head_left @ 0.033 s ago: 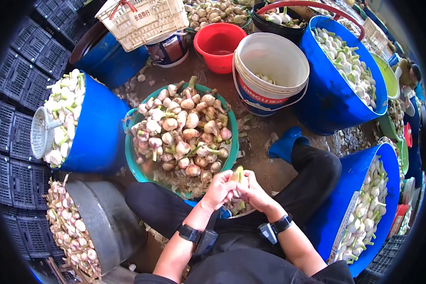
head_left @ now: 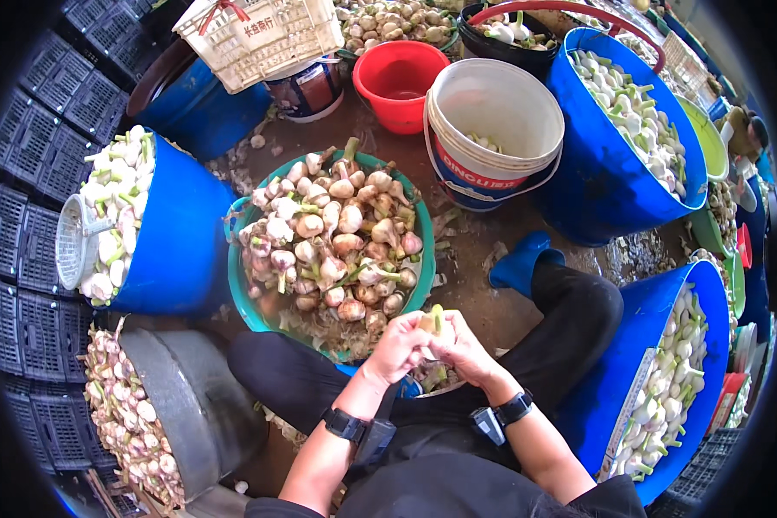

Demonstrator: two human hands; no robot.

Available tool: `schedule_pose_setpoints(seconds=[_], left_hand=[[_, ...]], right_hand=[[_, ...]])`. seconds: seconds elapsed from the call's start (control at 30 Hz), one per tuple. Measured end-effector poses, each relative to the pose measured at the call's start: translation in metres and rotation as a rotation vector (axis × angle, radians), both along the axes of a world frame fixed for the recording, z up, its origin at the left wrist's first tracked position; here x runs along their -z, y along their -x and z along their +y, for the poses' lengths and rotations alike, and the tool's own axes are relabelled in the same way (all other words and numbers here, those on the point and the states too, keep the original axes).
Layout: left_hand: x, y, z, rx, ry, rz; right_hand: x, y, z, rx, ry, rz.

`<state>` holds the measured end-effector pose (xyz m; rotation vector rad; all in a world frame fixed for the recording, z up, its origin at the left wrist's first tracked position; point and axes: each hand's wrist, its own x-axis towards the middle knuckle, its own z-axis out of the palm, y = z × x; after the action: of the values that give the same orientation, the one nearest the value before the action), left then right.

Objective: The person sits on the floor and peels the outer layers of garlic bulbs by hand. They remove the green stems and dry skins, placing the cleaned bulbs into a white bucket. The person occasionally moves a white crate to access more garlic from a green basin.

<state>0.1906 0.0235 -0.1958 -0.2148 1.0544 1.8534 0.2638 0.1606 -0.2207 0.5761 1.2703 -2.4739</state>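
A pale garlic bulb with a green stem was gripped snugly between the bare left hand and bare right hand, above the lap, near a round green plastic tub.

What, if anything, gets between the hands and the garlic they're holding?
Nothing visible: the left hand and the right hand both grip the garlic directly, with no glove or tool in between.
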Motion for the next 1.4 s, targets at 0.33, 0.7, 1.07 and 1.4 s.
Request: schedule_pose_setpoints(seconds=[0.33, 0.7, 1.07, 1.4], left_hand=[[0.021, -0.001, -0.001, -0.118, 0.135, 0.34], [0.012, -0.008, 0.002, 0.051, 0.515, 0.823], [0.021, -0.018, -0.001, 0.459, 0.513, 0.702], [-0.018, -0.021, 0.02, 0.262, 0.206, 0.488]], right_hand=[[0.011, 0.003, 0.008, 0.1, -0.104, 0.214], [0.004, 0.004, 0.02, 0.147, -0.691, 0.44], [-0.01, 0.008, 0.012, 0.383, 0.015, 0.265], [0.032, 0.003, 0.02, 0.609, 0.33, -0.093]])
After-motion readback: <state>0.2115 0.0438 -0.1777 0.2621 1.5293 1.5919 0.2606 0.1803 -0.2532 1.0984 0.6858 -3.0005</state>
